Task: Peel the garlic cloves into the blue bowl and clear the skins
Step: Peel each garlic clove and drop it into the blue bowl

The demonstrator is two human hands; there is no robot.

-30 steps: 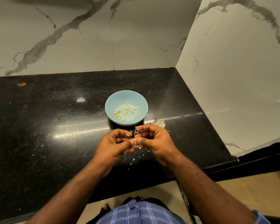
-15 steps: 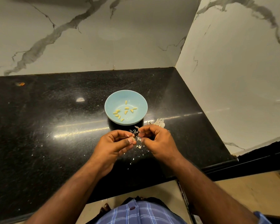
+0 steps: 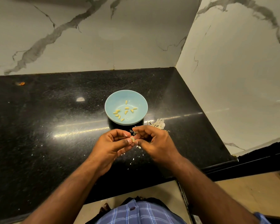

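Garlic clove (image 3: 132, 139) sits pinched between both hands at frame centre, just below the blue bowl (image 3: 111, 101). The left hand (image 3: 111, 145) should hold it firm while the right hand (image 3: 153, 141) fingers strip skin, letting flakes drop onto the counter (image 3: 55, 110).

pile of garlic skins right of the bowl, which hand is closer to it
Right. The right hand sits just in front of the skin pile, nearly touching; the left hand is farther off, to its left.

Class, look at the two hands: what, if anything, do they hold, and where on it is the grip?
A small garlic clove, pinched at its near end by the left hand; the right hand grips its other side.
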